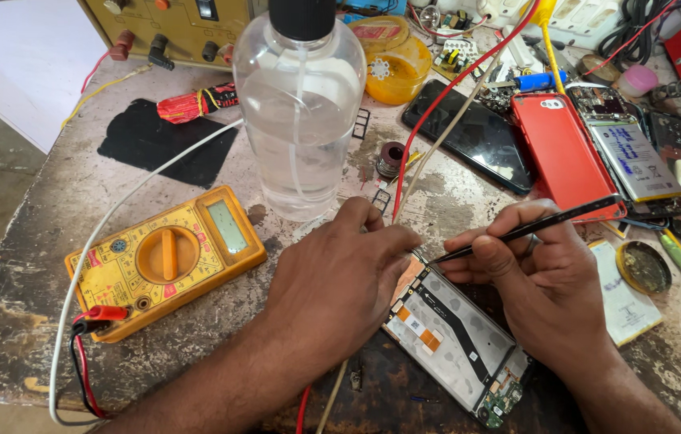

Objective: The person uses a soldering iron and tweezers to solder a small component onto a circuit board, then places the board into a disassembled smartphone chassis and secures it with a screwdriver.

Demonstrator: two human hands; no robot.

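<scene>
So the opened phone (454,345) lies face down at the near edge of the bench (27,241), back cover off, tilted with its top corner toward the hands and the small green board at its lower end. The left hand (340,277) rests palm down on that top corner, fingers curled over and pressing the frame, nothing gripped in it as far as one can see. The right hand (545,277) is closed pen-style around thin black tweezers (529,229), whose tip touches the phone's top edge right beside the left fingers. Left of the hands sits a yellow multimeter (165,261) with an orange dial, a grey screen and red and black leads plugged in at its near corner. Behind the hands stands a clear bottle (300,108) with a black cap, half full of clear liquid. Further right there's a red phone cover (565,153), a dark phone (477,137) next to it, and a battery (633,161) with a white label. A round yellow tub (398,71) sits near the back, and a white sticker-like slip (617,301) lies just right of the right hand.
</scene>
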